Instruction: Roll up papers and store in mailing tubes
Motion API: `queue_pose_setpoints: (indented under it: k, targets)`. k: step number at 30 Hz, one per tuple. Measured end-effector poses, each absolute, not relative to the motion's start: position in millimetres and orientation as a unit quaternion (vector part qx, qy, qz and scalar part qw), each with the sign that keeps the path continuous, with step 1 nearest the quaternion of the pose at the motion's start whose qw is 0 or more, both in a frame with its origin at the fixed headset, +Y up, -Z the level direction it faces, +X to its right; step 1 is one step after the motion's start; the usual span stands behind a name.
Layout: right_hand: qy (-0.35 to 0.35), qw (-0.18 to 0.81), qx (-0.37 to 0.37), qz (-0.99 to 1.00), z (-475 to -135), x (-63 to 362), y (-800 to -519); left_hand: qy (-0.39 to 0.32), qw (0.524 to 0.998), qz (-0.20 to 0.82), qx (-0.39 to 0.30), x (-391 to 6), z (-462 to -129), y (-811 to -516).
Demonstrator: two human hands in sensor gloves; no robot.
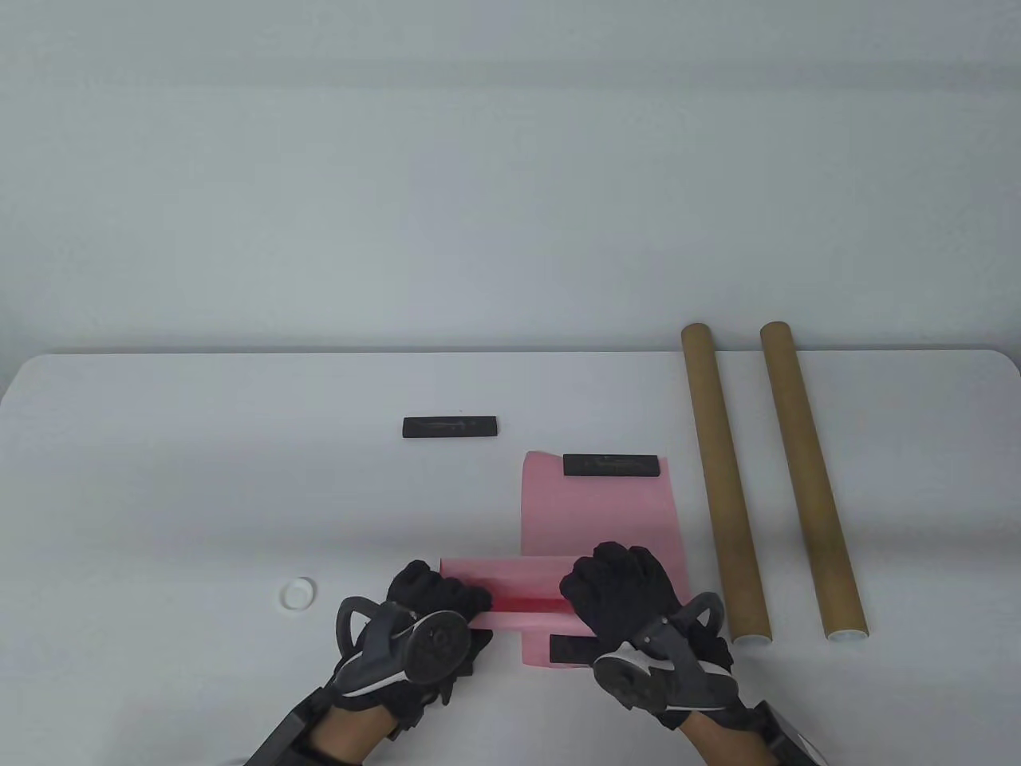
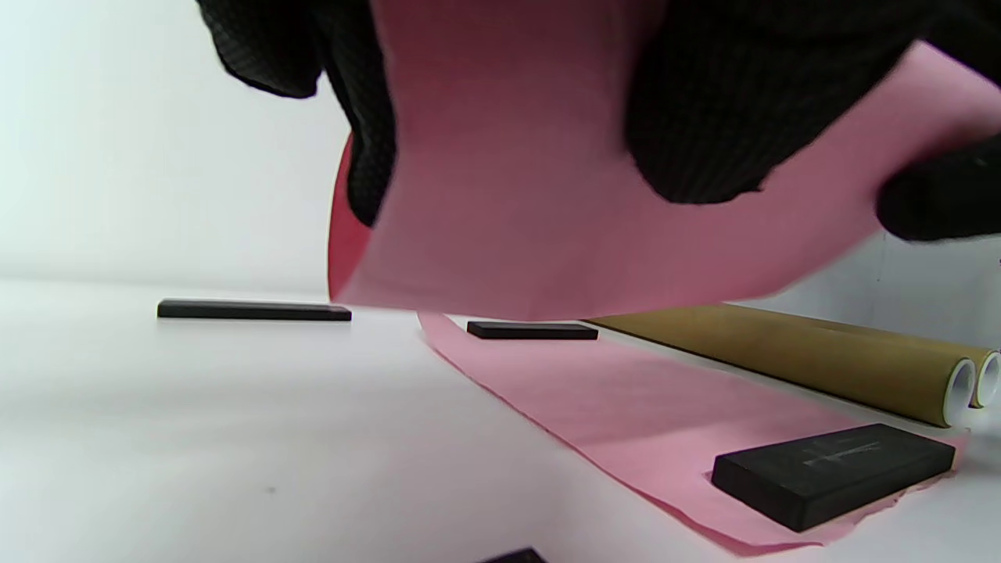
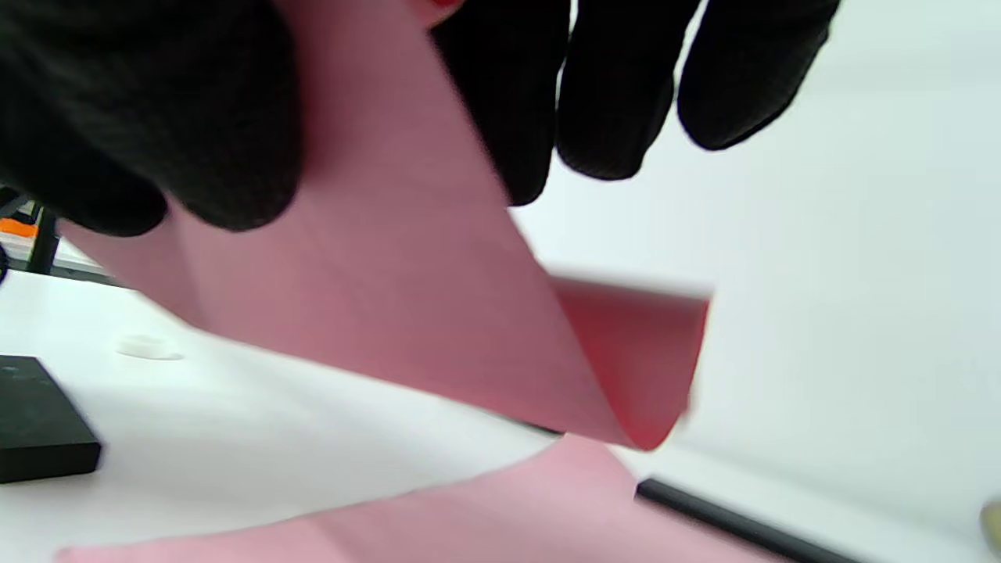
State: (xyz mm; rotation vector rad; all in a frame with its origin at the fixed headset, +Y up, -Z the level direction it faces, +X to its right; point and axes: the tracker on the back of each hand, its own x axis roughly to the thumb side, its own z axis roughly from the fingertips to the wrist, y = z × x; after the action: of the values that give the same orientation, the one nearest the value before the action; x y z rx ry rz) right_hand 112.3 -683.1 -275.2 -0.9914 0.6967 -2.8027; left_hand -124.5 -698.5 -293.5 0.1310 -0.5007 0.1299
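Both hands hold one pink sheet (image 1: 510, 586) lifted just above the table, curled into a loose roll lying left to right. My left hand (image 1: 437, 597) grips its left end, my right hand (image 1: 614, 581) its right end. The left wrist view shows black fingers (image 2: 704, 117) curled round the curved sheet (image 2: 547, 203); in the right wrist view the fingers (image 3: 618, 86) pinch the sheet (image 3: 375, 281). A second pink sheet (image 1: 598, 511) lies flat beneath. Two brown mailing tubes (image 1: 726, 487) (image 1: 810, 479) lie side by side at the right, open ends toward me.
Black bar weights pin the flat sheet at its far end (image 1: 612, 465) and near end (image 1: 573, 648). Another weight (image 1: 450, 427) lies alone farther left, and one shows partly under the left hand (image 1: 481, 638). A white cap (image 1: 298, 594) sits left of the hands.
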Motion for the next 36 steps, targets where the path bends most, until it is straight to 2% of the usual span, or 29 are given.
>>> queue_pose_setpoints:
  k: [4,9,12,15,17,18,21,29,32,36]
  targets:
    - [0.199,-0.004,-0.324,-0.925,-279,116,-684,-0.255,0.963,0.033,0.085,-121,-290,-699]
    - [0.090,-0.052,-0.322,-0.941,-293,127,-691,-0.288,0.935,-0.091,0.183,-112,-279,-691]
    - [0.064,-0.094,-0.316,-0.942,-294,130,-693,-0.290,0.937,-0.076,0.179,-111,-278,-690]
    - [0.117,-0.080,-0.313,-0.939,-289,130,-690,-0.280,0.948,-0.035,0.148,-117,-282,-689]
    - [0.183,-0.029,-0.337,-0.923,-281,127,-686,-0.272,0.957,0.004,0.105,-121,-287,-691]
    - [0.192,-0.022,-0.344,-0.919,-280,126,-685,-0.270,0.958,0.016,0.089,-122,-288,-692]
    - [0.176,-0.039,-0.350,-0.919,-279,123,-685,-0.270,0.960,0.033,0.066,-124,-291,-696]
    - [0.107,-0.091,-0.329,-0.934,-291,131,-689,-0.303,0.937,-0.080,0.154,-116,-279,-691]
    - [0.080,-0.114,-0.332,-0.933,-292,130,-689,-0.300,0.942,-0.071,0.130,-113,-280,-691]
    - [0.127,-0.049,-0.354,-0.925,-283,126,-688,-0.273,0.959,-0.007,0.071,-119,-289,-695]
